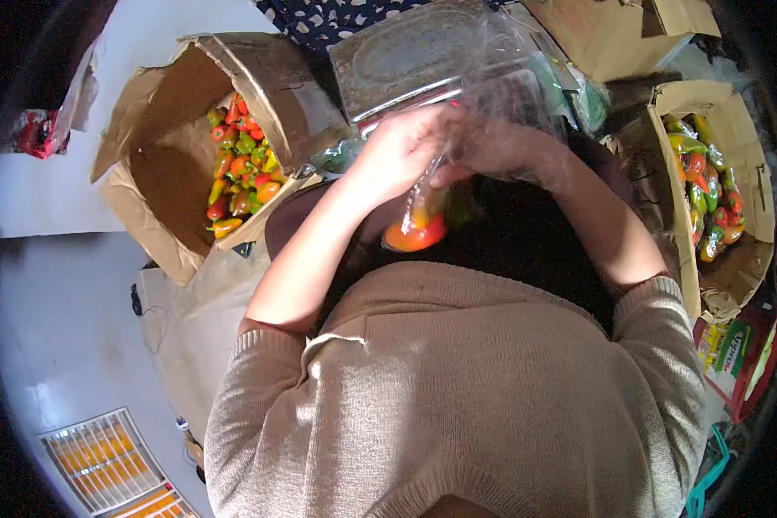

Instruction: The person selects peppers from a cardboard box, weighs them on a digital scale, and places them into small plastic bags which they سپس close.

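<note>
Both hands are at the neck of a clear plastic bag (421, 197), over my dark-clothed lap. Inside its lower end show red, orange and yellowish peppers (417, 233). My left hand (411, 146) grips the gathered plastic from the left. Opposite it, my right hand (502, 152) pinches the bag's upper part, its fingers blurred by motion and partly behind film. Just beyond the hands stands a weighing scale (408, 55) with a worn metal platform. Loose clear plastic film (511, 71) overlaps the scale's right side.
An open cardboard box (168, 142) at left holds loose small peppers (243, 165). Another box (754, 194) at right contains bagged peppers (712, 188). More cardboard (596, 39) stands at upper right. A glowing heater (103, 460) sits at lower left. A red printed bag (738, 356) lies at right.
</note>
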`<state>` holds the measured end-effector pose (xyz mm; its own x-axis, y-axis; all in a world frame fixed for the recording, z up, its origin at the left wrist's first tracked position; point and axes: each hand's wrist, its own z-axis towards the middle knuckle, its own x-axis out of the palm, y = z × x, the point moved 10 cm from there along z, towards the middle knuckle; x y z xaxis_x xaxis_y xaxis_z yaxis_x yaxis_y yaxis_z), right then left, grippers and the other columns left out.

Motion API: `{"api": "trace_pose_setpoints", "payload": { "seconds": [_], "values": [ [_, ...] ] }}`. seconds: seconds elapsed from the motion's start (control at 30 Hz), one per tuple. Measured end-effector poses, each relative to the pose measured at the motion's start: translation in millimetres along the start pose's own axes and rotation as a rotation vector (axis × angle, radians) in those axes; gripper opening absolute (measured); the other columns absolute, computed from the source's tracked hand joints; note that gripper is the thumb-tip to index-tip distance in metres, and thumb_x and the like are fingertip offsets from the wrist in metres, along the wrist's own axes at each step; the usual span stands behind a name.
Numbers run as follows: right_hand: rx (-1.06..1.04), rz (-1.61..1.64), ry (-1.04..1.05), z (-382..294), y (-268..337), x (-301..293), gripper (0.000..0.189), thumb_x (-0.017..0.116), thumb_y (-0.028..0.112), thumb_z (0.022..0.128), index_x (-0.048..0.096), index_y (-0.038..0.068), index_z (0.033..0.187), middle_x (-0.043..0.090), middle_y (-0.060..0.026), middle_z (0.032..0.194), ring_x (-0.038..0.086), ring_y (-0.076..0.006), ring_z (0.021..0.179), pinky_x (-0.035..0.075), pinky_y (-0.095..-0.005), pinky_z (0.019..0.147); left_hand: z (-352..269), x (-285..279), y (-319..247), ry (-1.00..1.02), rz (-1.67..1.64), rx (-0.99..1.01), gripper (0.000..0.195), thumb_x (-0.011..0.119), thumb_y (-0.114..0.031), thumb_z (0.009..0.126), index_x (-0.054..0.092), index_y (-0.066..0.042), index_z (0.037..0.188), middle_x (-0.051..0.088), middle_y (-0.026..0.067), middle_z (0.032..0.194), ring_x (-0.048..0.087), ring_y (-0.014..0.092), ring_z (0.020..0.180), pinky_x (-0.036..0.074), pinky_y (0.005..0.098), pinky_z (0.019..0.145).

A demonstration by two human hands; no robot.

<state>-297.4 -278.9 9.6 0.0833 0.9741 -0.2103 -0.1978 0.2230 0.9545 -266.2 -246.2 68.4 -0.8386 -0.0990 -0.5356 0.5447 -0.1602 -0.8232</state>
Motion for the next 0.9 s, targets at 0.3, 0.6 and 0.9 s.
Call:
{"api": "trace_pose_setpoints", "payload": {
  "seconds": [0.3,0.6,0.9],
  "values": [
    [0.162,-0.068,-0.091,-22.0,-32.0,-3.0,0.045,0.046,0.044,0.092,0.057,0.011,0.121,0.060,-0.0115,0.117,0.055,-0.0216,0.107,0.040,-0.0356,0.096,-50.1,-6.8,55.9,0.015,-0.243,-0.307,0.048,0.059,-0.013,0.088,0.038,-0.002,0.130,0.053,0.0064,0.112,0.050,0.013,0.106,0.039,0.0283,0.095],
    [0.130,0.015,0.071,-31.3,-10.8,42.1,0.040,0.041,0.020,0.096,0.046,0.004,0.131,0.047,-0.0068,0.135,0.039,-0.0190,0.127,0.023,-0.0330,0.109,-118.8,36.4,90.7,0.212,-0.746,-0.734,0.050,0.044,-0.038,0.095,0.045,0.001,0.127,0.059,0.0100,0.114,0.059,0.016,0.101,0.050,0.0290,0.080],
    [0.067,-0.186,0.105,-34.4,-2.7,52.1,0.040,0.043,0.023,0.095,0.045,0.010,0.132,0.042,-0.0109,0.138,0.037,-0.0247,0.128,0.026,-0.0348,0.108,-100.9,19.7,73.1,0.060,-0.074,-0.502,0.026,0.053,-0.017,0.092,0.054,0.003,0.107,0.062,0.0127,0.098,0.058,0.017,0.092,0.046,0.0303,0.081]
  ]
}}
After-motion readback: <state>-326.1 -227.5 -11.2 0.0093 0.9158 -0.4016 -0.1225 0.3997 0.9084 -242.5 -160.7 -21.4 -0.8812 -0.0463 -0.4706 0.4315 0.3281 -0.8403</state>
